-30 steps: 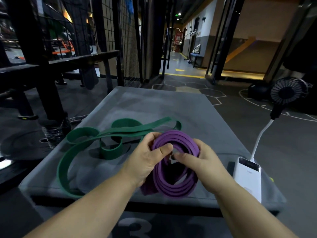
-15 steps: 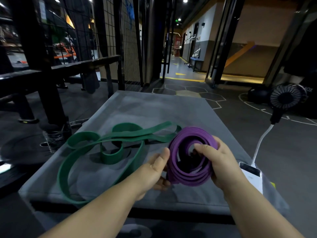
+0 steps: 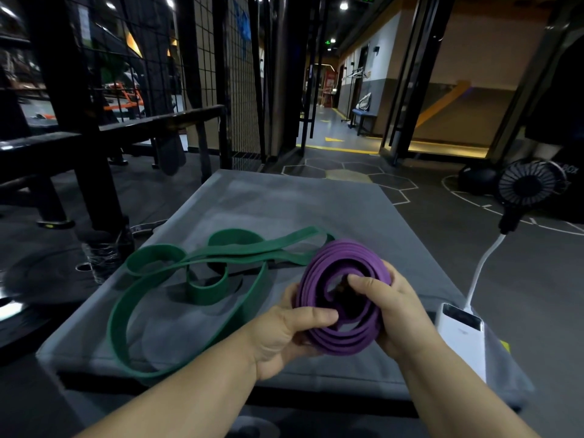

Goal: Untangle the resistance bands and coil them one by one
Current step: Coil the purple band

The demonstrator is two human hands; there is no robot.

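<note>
Above the near edge of the grey desk, I hold the coiled purple band on edge between both hands. My left hand has its grip closed on the coil's lower left, thumb across the front. My right hand grips the right side, thumb tucked into the centre. The green band lies uncoiled in loose loops on the desk to the left. A white power bank sits at the right edge, its lead running up to a black fan.
</note>
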